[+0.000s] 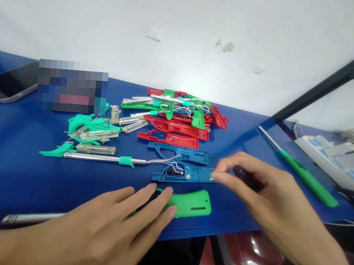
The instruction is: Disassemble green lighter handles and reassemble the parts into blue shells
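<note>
Left hand [105, 221], fingers apart, seemingly steadies green cover [193, 204] near table's [228, 218] front edge; right hand [272, 191], clamped on dark object [247, 177], would need aiming

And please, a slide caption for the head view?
Left hand on a green shell, right hand at a blue shell, red shells beyond.

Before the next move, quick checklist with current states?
1. Left hand on the green casing: ok, fingers lie across its left part.
2. Right hand on the lower blue shell: cannot tell; fingertips are at its right end, contact unclear.
3. Dark object in the right hand identified: cannot tell, mostly hidden.
4. White wires reaching from the metal rod to the lower blue shell: ok.
5. Blue shells joined: not ok; the upper blue shell lies behind the lower.
</note>
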Demonstrator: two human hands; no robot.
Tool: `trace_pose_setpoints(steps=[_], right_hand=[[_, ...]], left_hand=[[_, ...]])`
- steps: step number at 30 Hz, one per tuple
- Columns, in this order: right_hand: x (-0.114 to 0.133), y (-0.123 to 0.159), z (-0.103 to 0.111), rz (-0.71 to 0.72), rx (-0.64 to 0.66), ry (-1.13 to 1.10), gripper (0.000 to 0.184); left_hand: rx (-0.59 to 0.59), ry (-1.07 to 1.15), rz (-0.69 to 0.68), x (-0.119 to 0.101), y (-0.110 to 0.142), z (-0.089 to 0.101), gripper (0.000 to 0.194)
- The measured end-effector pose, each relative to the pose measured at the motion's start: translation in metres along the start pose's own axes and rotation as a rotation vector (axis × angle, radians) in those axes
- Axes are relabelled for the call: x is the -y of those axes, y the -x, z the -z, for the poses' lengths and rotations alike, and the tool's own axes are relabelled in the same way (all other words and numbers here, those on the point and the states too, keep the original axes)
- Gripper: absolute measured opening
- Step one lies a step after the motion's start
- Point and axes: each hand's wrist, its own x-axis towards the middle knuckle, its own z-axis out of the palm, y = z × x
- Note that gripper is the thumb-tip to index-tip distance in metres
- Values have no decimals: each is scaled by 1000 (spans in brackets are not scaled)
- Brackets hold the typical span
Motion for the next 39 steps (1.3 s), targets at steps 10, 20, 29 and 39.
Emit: trace_pose_setpoints(steps=[10,20,29,39], right_hand=[[58,-103,-78,392,337,310,17],[69,-125,-114,491,279,483,30],[71,-125,-112,506,247,515,38],[49,-40,-5,271,-83,204,29]], left_hand=[[-74,52,54,8,-21,21,53],[-120,40,32,6,-14,12,50],[-122,13,13,7,-15,10,50],[-86,-8,28,6,-16,14,41]])
